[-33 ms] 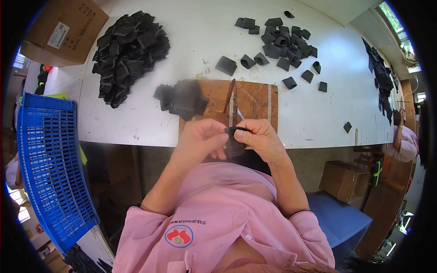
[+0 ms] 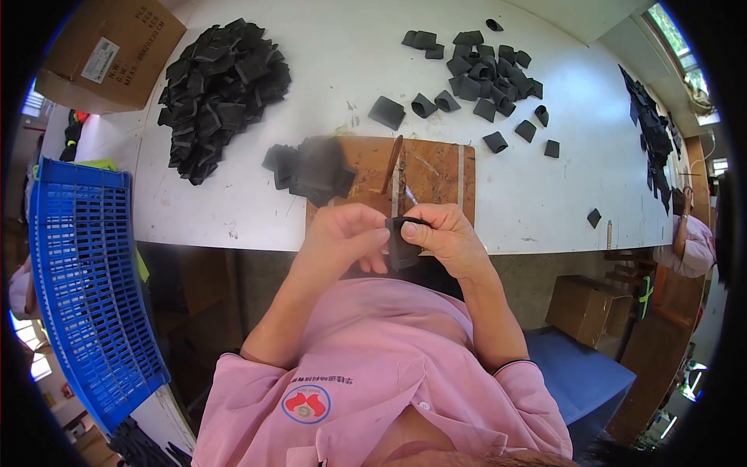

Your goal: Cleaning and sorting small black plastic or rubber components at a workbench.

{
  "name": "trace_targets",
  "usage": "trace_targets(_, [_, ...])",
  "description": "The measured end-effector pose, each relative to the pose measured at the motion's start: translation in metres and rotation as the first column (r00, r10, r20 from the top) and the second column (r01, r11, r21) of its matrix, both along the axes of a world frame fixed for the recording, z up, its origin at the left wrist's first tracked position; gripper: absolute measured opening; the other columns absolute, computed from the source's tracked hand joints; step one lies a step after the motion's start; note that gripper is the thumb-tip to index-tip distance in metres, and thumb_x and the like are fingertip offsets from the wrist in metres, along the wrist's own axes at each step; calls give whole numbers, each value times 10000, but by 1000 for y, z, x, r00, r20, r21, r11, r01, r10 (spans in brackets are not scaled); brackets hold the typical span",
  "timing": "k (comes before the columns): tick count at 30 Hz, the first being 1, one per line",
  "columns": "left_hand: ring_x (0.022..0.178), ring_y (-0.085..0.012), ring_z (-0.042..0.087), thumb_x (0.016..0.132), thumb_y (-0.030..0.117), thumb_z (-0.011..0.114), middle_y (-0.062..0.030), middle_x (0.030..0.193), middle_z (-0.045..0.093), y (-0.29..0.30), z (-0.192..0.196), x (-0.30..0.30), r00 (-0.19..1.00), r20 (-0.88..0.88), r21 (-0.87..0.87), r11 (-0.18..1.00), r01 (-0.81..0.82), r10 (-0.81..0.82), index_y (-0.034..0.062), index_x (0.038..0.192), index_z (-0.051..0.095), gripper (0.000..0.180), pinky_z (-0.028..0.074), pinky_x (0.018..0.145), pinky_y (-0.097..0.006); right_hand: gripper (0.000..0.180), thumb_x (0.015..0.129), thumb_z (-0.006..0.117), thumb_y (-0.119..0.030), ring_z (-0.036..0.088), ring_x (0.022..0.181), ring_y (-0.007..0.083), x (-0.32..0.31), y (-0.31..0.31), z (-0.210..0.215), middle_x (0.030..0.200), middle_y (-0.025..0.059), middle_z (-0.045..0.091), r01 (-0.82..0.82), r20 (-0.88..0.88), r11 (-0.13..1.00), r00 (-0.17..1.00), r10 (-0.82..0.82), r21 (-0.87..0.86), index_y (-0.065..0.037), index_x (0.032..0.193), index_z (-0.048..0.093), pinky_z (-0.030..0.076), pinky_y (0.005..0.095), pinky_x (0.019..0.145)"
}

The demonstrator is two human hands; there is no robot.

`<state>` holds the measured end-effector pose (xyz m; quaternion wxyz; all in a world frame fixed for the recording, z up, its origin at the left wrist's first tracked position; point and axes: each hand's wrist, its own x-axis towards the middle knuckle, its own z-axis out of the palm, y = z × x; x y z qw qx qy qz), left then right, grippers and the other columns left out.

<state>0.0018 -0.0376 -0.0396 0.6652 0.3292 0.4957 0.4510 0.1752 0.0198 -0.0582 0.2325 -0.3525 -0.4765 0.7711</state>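
Observation:
A black, flat piece [image 2: 404,251], fabric or foam, hangs between my hands at the table's front edge. My right hand [image 2: 443,237] grips its upper right edge, thumb on top. On its left edge, my left hand [image 2: 350,237] pinches with thumb and forefinger, the other fingers curled below. Just beyond them lies a stained brown wooden board [image 2: 443,175] with pale strips. A thin brown strip-like tool [image 2: 392,165] and a slim pale pen-like item [image 2: 410,194] rest on it. Several dark flat pieces [image 2: 311,170] overlap the board's left side, partly blurred.
A tall heap of black pieces [image 2: 222,86] covers the table's left; short black tubes [image 2: 490,78] lie scattered far right. At the left stand a cardboard box [image 2: 117,54] and a blue plastic crate [image 2: 97,288]. Another person's arm [image 2: 682,233] shows at the right edge.

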Motion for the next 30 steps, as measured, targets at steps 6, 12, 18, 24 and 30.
trace_targets(6, [488, -132, 589, 776, 68, 599, -81, 665, 594, -1, -3, -4, 987, 158, -38, 999, -22, 27, -20, 821, 570, 103, 423, 399, -178, 165, 791, 609, -171, 441, 612, 33, -1, -1, 3, 644, -40, 520, -35, -48, 998, 998, 32, -61, -9, 762, 610, 355, 184, 547])
trace_targets(12, [480, -129, 586, 776, 71, 599, -74, 657, 593, -2, -3, -4, 989, 144, -16, 1000, -20, 22, -24, 816, 575, 106, 416, 397, -172, 178, 792, 614, -182, 447, 616, 32, -1, 0, 2, 655, -35, 533, -55, -26, 998, 998, 55, -24, -6, 769, 608, 362, 186, 554])
trace_targets(18, [477, -118, 582, 784, 64, 585, -68, 660, 596, -1, -4, -5, 997, 80, -6, 1000, -3, 3, -22, 815, 574, 92, 407, 396, -163, 177, 792, 615, -184, 439, 608, 32, -3, 1, 3, 657, -37, 525, -59, -20, 998, 998, 58, -6, -9, 768, 607, 359, 187, 552])
trace_targets(24, [517, -77, 571, 799, 22, 525, -33, 660, 586, -4, -7, -2, 998, -56, -4, 1000, 6, -7, 6, 836, 549, 46, 394, 429, -145, 129, 779, 612, -139, 434, 607, 30, -5, 0, 6, 647, -48, 516, -66, 42, 997, 997, 64, 34, -12, 759, 602, 361, 188, 551])
trace_targets(30, [513, -53, 527, 767, 67, 544, -4, 630, 550, -5, -4, 2, 998, -62, 32, 999, -22, 24, 25, 790, 540, 48, 394, 434, -169, 103, 759, 604, -99, 457, 588, 58, -4, -3, 7, 637, -20, 536, -69, 107, 993, 992, 59, 99, 2, 743, 590, 372, 208, 539])
